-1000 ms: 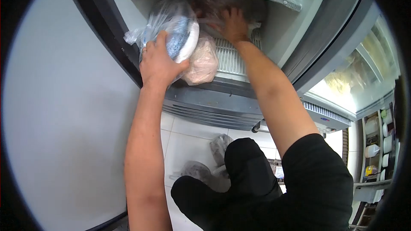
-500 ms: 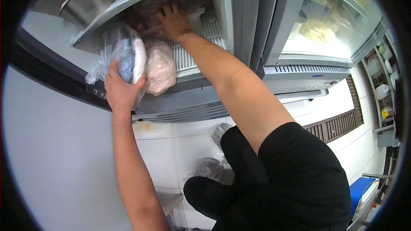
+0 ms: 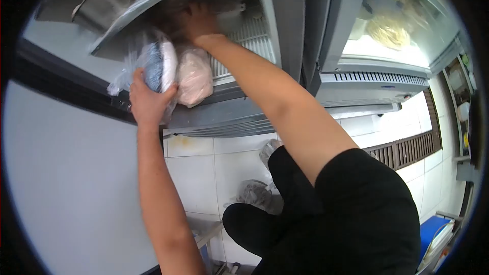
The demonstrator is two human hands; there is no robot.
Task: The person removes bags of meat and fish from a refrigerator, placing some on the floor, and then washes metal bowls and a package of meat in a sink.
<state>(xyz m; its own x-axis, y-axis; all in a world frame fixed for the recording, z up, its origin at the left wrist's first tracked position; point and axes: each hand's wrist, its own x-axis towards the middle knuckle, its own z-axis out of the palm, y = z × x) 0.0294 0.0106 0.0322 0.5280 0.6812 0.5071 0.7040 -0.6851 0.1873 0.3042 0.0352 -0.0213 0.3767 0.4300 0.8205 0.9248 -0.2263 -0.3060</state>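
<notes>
Clear bag with blue-and-white contents [image 3: 154,71] at front left corner of fridge compartment, tilted. Left hand [image 3: 148,101] clamped on its near end, thumb on right side, fingers on left. Pinkish bagged lump [image 3: 194,80] just beside, at compartment's front edge. Right hand [image 3: 200,24] reaches toward compartment's back, blurred; cannot tell whether fingers grip anything. White wire rack [image 3: 255,38] along right side. Metal pots [image 3: 108,2] on shelf above.

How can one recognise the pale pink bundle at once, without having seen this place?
Find the open fridge and look under its shelf. Right of the blue-and-white bagged item in the left hand sits the bundle: rounded, pale pink, with no blue.
</notes>
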